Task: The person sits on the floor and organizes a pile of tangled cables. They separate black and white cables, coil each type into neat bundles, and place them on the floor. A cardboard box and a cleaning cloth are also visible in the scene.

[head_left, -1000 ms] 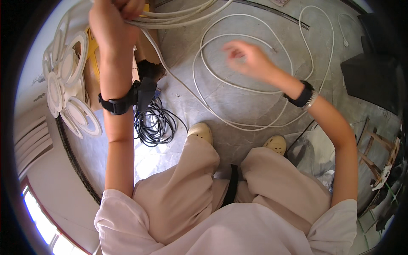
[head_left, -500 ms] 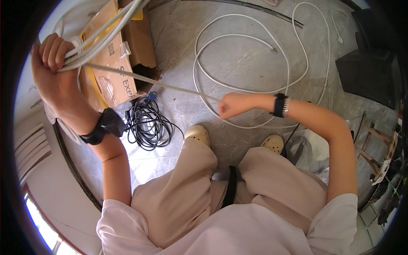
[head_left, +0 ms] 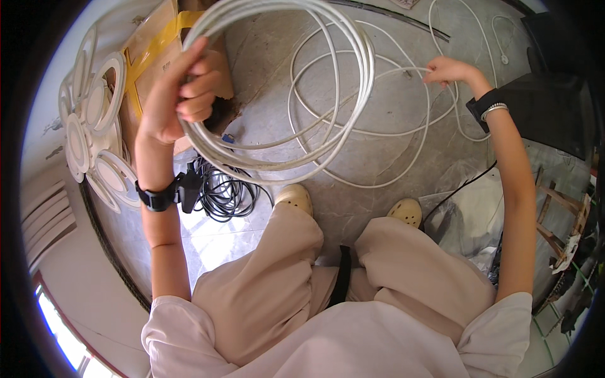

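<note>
My left hand [head_left: 192, 94] is closed around a bundle of white cable loops [head_left: 360, 94], held up above the floor in front of me. Out to the right, my right hand [head_left: 449, 70] pinches a single run of the same white cable between its fingertips. That run stretches back left toward the coil. Beneath, more loose white cable [head_left: 397, 173] lies in wide loops on the floor, one end of it near the middle of those loops. Black straps circle both wrists.
A tangled black cable [head_left: 227, 195] with a blue plug lies left of my feet. Behind my left hand stands a taped cardboard box [head_left: 148, 63], beside white round-panelled pieces [head_left: 94, 138]. Black boxy objects [head_left: 542, 110] stand at the right, near clear plastic sheeting [head_left: 469, 195] and a wooden frame [head_left: 561, 214].
My left hand has swung right and turned, bringing the coil into full view. My right hand has moved right and away from me, drawing the cable run with it.
</note>
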Tool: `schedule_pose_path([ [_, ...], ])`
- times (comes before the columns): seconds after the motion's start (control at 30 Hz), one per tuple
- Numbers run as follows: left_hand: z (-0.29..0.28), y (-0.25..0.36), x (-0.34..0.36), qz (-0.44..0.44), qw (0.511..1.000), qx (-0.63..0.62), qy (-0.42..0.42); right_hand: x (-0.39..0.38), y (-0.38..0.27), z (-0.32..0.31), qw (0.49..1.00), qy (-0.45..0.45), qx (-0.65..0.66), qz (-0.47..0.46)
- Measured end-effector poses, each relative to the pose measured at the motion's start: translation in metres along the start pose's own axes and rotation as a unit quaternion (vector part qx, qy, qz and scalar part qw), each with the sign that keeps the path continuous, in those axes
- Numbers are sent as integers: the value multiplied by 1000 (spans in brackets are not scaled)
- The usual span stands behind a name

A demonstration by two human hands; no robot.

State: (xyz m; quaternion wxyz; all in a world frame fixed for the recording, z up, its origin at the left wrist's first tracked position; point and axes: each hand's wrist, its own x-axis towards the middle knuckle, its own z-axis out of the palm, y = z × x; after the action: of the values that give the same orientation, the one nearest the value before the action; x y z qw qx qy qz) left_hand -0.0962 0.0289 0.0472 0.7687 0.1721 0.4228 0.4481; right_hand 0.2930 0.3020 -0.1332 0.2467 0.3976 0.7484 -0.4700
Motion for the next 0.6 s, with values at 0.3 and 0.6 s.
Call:
schedule_pose_path([
  [0.3, 1, -25, 27, 14, 985, 117, 126, -30, -70, -16, 919, -29, 377, -108],
  [0.6, 33, -51, 76, 130, 960, 209, 132, -19, -185, 49, 724, 190, 593, -298],
])
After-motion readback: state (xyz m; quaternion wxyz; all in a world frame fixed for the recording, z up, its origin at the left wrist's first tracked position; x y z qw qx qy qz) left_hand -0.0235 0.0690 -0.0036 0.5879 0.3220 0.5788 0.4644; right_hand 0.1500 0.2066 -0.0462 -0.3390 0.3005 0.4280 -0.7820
